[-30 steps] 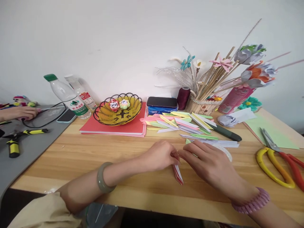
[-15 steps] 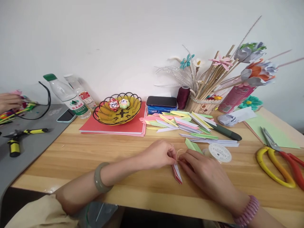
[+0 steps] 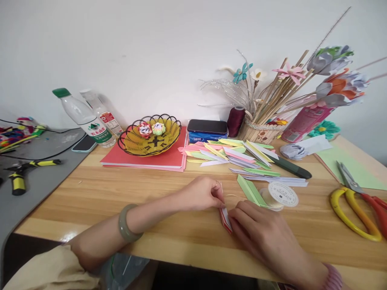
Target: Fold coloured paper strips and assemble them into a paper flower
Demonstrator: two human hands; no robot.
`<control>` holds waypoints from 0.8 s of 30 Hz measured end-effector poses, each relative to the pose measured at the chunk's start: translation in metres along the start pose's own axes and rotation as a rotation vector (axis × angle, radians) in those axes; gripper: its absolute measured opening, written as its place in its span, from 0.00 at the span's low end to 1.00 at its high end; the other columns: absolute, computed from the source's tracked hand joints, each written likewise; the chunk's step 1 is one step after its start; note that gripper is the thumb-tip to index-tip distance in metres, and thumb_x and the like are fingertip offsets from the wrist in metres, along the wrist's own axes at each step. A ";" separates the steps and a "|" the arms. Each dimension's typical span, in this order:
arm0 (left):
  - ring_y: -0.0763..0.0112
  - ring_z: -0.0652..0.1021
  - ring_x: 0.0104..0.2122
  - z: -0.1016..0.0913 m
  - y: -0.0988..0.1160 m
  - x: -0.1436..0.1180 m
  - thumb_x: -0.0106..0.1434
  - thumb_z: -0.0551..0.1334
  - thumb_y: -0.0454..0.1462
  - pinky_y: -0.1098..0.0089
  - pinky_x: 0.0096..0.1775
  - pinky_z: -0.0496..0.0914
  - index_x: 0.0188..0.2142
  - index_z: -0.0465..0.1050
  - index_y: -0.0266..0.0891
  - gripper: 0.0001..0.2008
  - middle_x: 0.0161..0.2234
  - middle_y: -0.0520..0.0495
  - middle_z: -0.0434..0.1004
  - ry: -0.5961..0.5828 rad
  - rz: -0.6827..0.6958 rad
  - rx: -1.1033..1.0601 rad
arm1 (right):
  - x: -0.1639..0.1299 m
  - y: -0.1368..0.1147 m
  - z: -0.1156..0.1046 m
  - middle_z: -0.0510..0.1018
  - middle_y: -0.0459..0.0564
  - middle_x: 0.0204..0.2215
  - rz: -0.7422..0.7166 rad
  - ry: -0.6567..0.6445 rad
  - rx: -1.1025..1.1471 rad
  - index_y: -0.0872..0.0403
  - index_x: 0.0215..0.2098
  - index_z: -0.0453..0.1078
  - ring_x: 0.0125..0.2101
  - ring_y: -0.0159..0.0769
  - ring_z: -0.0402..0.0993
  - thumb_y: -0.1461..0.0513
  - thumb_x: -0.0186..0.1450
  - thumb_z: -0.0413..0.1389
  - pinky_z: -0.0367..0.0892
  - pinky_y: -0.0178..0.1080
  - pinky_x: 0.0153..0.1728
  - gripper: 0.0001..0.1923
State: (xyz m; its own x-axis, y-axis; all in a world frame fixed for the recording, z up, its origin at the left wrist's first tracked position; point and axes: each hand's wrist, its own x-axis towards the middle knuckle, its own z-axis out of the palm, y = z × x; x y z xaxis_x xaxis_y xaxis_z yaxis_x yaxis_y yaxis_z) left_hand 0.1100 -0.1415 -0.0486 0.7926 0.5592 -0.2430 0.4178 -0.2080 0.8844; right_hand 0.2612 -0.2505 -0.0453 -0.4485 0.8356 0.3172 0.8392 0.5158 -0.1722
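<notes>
Head view, left hand [image 3: 202,194] pinched shut on the top of a folded paper bundle [image 3: 225,218] on the wooden table [image 3: 121,193], right hand [image 3: 260,229] fingers closed against the bundle's lower side, thin thread [image 3: 234,195] running toward a spool [image 3: 281,195], green paper strip [image 3: 250,191] just beside, scissors [image 3: 356,207] far right

Bare tabletop [image 3: 127,193] left of paper strips [image 3: 236,155]

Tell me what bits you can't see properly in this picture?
Head view only:
- Folded paper bundle: its top is hidden by the left hand, its lower end by the right hand.
- Thin thread: too fine to follow to its ends.
- Scissors: handles cut off by the right edge.
- Bottle label: print too small to read.
- Colourful toys: cut off by the left edge.
</notes>
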 end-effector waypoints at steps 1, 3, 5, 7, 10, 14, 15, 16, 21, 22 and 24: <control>0.75 0.71 0.26 0.000 0.000 0.000 0.48 0.61 0.34 0.76 0.28 0.64 0.23 0.71 0.34 0.03 0.23 0.52 0.73 -0.006 -0.004 -0.004 | 0.000 0.000 0.000 0.66 0.46 0.21 -0.018 -0.003 -0.019 0.55 0.23 0.63 0.21 0.30 0.61 0.66 0.64 0.44 0.54 0.35 0.22 0.13; 0.74 0.72 0.26 0.000 -0.001 0.000 0.48 0.60 0.34 0.76 0.29 0.64 0.24 0.71 0.34 0.03 0.24 0.52 0.74 -0.006 -0.013 0.004 | 0.002 -0.001 -0.001 0.66 0.46 0.21 -0.018 -0.018 -0.013 0.55 0.23 0.64 0.22 0.31 0.62 0.65 0.64 0.45 0.55 0.35 0.22 0.12; 0.74 0.72 0.27 0.000 -0.001 0.000 0.47 0.60 0.33 0.76 0.28 0.64 0.24 0.70 0.35 0.03 0.25 0.52 0.74 0.006 -0.014 0.024 | 0.003 -0.001 -0.002 0.68 0.46 0.22 0.047 -0.036 0.053 0.54 0.26 0.65 0.23 0.31 0.65 0.64 0.64 0.45 0.58 0.34 0.24 0.11; 0.74 0.72 0.27 0.002 -0.001 -0.002 0.47 0.59 0.33 0.76 0.28 0.64 0.24 0.69 0.35 0.03 0.25 0.53 0.73 0.026 -0.002 0.048 | 0.003 -0.001 -0.002 0.70 0.47 0.25 0.151 -0.037 0.132 0.53 0.30 0.66 0.25 0.32 0.68 0.63 0.63 0.46 0.61 0.34 0.25 0.09; 0.75 0.71 0.26 0.005 -0.001 -0.005 0.47 0.58 0.32 0.76 0.27 0.63 0.24 0.68 0.36 0.02 0.25 0.53 0.72 0.063 0.025 0.101 | 0.004 0.001 0.000 0.72 0.49 0.31 0.254 -0.019 0.203 0.52 0.37 0.65 0.28 0.34 0.70 0.63 0.62 0.48 0.64 0.35 0.27 0.07; 0.75 0.71 0.27 0.008 0.001 -0.010 0.47 0.57 0.31 0.76 0.28 0.63 0.24 0.66 0.38 0.02 0.25 0.54 0.72 0.124 0.080 0.228 | 0.007 0.005 0.003 0.72 0.51 0.36 0.251 -0.038 0.269 0.52 0.40 0.64 0.31 0.35 0.70 0.65 0.60 0.50 0.66 0.37 0.30 0.10; 0.74 0.71 0.28 0.009 0.003 -0.011 0.47 0.57 0.31 0.75 0.29 0.63 0.24 0.65 0.38 0.02 0.26 0.54 0.72 0.143 0.107 0.283 | 0.008 0.005 0.002 0.72 0.51 0.36 0.258 -0.043 0.287 0.52 0.40 0.64 0.32 0.35 0.70 0.65 0.59 0.50 0.66 0.37 0.31 0.10; 0.73 0.71 0.30 0.010 0.004 -0.012 0.47 0.58 0.31 0.74 0.30 0.63 0.23 0.65 0.38 0.02 0.26 0.54 0.72 0.159 0.136 0.339 | 0.009 0.006 0.001 0.72 0.51 0.36 0.269 -0.048 0.306 0.53 0.39 0.64 0.32 0.35 0.70 0.66 0.59 0.51 0.67 0.38 0.31 0.09; 0.74 0.70 0.28 0.015 0.003 -0.014 0.50 0.57 0.31 0.74 0.30 0.63 0.26 0.64 0.39 0.02 0.26 0.54 0.71 0.200 0.263 0.565 | 0.015 0.008 -0.004 0.71 0.50 0.35 0.250 -0.093 0.401 0.53 0.36 0.65 0.35 0.36 0.69 0.70 0.57 0.49 0.67 0.39 0.35 0.11; 0.74 0.70 0.27 0.016 0.001 -0.014 0.51 0.56 0.32 0.74 0.30 0.62 0.26 0.63 0.39 0.02 0.26 0.54 0.71 0.216 0.299 0.607 | 0.015 0.010 -0.005 0.71 0.50 0.35 0.233 -0.090 0.405 0.53 0.35 0.65 0.36 0.36 0.69 0.71 0.57 0.48 0.67 0.39 0.35 0.11; 0.75 0.71 0.27 0.019 -0.004 -0.014 0.55 0.55 0.32 0.75 0.30 0.62 0.28 0.63 0.39 0.01 0.26 0.53 0.72 0.242 0.417 0.703 | 0.015 0.013 -0.004 0.71 0.51 0.34 0.208 -0.077 0.406 0.53 0.33 0.66 0.36 0.36 0.68 0.71 0.59 0.46 0.67 0.40 0.36 0.11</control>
State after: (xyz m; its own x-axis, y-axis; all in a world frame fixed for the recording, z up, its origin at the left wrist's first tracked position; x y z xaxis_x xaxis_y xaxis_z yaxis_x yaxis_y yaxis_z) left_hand 0.1051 -0.1635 -0.0565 0.8595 0.4659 0.2105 0.3549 -0.8401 0.4101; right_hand 0.2668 -0.2317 -0.0391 -0.3175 0.9331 0.1691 0.7327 0.3546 -0.5808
